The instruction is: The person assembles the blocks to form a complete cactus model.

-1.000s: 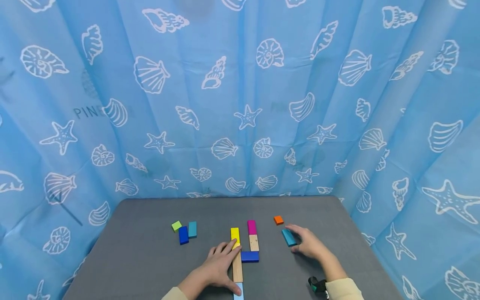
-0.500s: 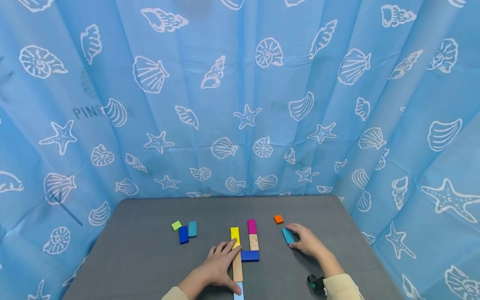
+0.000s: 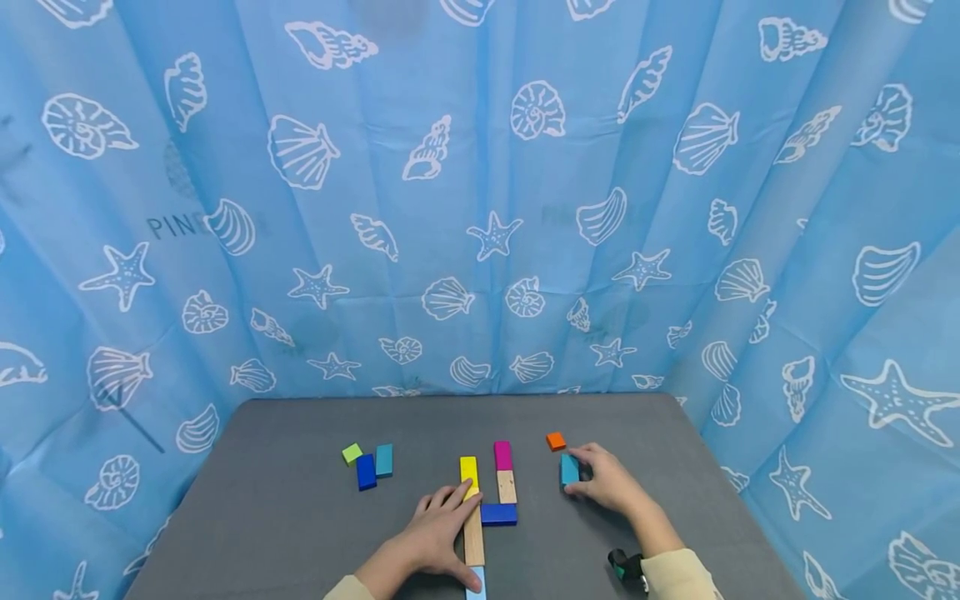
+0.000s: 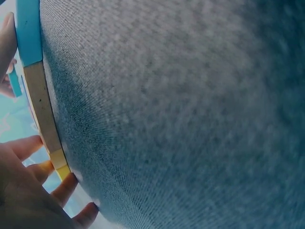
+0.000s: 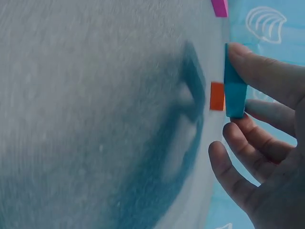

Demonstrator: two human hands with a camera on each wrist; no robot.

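Note:
My left hand [image 3: 435, 537] lies spread beside a column of blocks. Its fingers touch the yellow block [image 3: 468, 469] and the wooden block [image 3: 474, 537], and the thumb is on the light blue block [image 3: 475, 582]. My right hand [image 3: 609, 482] pinches a teal block [image 3: 570, 470] between thumb and fingers. In the right wrist view this teal block [image 5: 235, 90] is off the table, with a shadow below. A dark blue block [image 3: 499, 514] adjoins the column's right side; a short wooden block [image 3: 506, 487] and a magenta block [image 3: 502, 456] run up from its right end.
An orange block [image 3: 556, 441] lies just beyond the right hand. At the left are a lime green block [image 3: 352, 453], a second dark blue block [image 3: 366, 472] and a second teal block [image 3: 384, 460]. A shell-patterned curtain [image 3: 480, 208] hangs behind the grey table [image 3: 262, 500].
The right hand has moved slightly left with the teal block, which has turned from slanted to nearly straight. The left hand and the other blocks stay in place.

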